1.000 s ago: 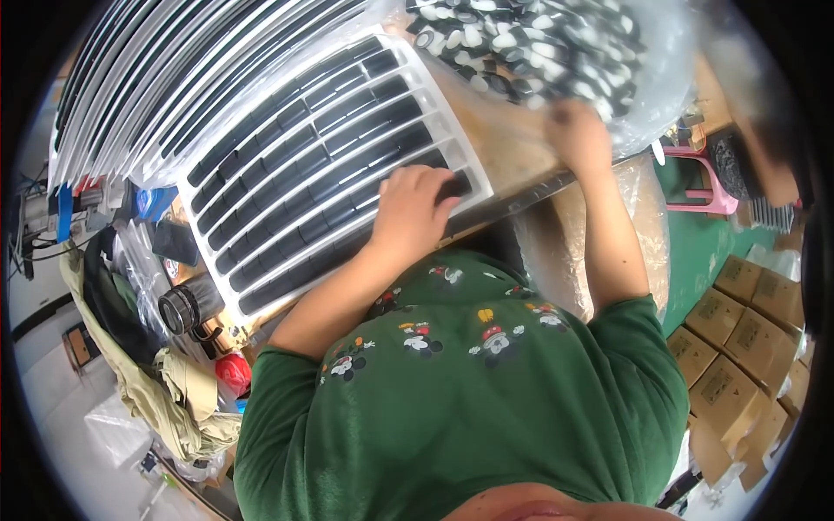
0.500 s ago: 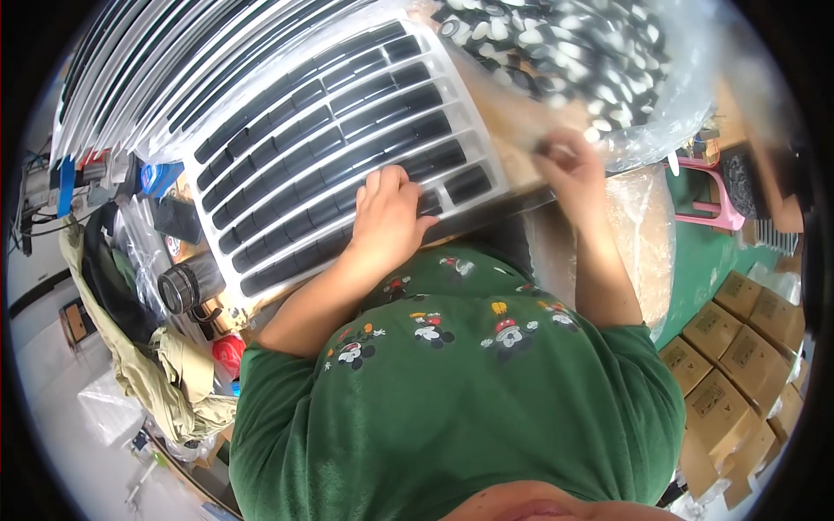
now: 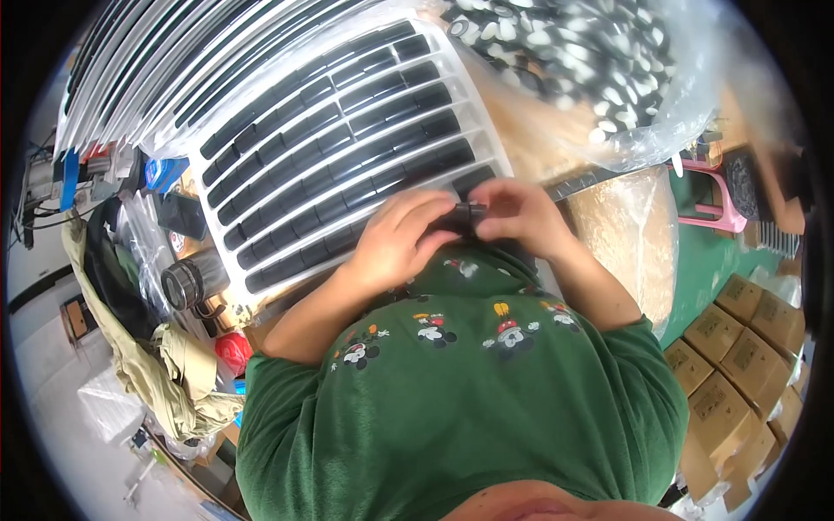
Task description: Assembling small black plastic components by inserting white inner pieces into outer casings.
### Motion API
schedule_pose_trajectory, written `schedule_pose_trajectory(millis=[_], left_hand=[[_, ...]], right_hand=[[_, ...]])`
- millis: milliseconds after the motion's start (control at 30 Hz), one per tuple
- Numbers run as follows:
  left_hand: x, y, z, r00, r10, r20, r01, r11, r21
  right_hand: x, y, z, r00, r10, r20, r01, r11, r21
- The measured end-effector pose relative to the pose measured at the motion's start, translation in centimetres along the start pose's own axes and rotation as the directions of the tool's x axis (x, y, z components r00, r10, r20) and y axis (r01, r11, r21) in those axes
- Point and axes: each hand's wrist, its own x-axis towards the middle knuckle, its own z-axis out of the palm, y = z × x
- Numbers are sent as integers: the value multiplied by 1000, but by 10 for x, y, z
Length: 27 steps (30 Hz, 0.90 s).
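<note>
Both my hands meet in front of my chest, over the near right corner of a white tray point(image 3: 492, 149). A small dark cylindrical piece point(image 3: 469, 214) is between them. My left hand point(image 3: 404, 236) is closed around one end, while the thumb and fingers of my right hand point(image 3: 524, 219) pinch the other end. Whether the right fingers hold a separate small part is hidden. Rows of glossy black cylindrical pieces point(image 3: 339, 161) fill the tray's slots. Beyond my right hand lies a clear plastic bag point(image 3: 638, 152) full of small black and white oval discs point(image 3: 565, 56).
White trays with black rows point(image 3: 156, 69) stand stacked at the far left. A clear jar with a dark lid point(image 3: 181, 286) sits left of the tray. At right are a wrapped brown package point(image 3: 630, 234), a pink stool point(image 3: 708, 204) and cardboard boxes point(image 3: 725, 382).
My right hand has come left from beside the bag of discs to meet my left hand. The left hand has lifted off the tray and moved slightly right and nearer, with a dark piece.
</note>
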Motion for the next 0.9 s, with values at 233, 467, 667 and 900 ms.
schedule_pose_trajectory(millis=[233, 467, 667, 900], left_hand=[[6, 12, 4, 995, 95, 7, -93, 986, -137], [8, 8, 6, 985, 142, 94, -121, 973, -199], [9, 16, 5, 975, 187, 119, -160, 966, -202], [12, 17, 1, 963, 238, 129, -217, 964, -157]], right_hand=[[6, 14, -3, 917, 14, 398, -146, 942, 303], [-2, 6, 5, 902, 59, 427, -203, 932, 300], [-7, 7, 14, 901, 38, 433, -203, 917, 343], [-9, -4, 12, 897, -5, 441, -80, 981, 175]])
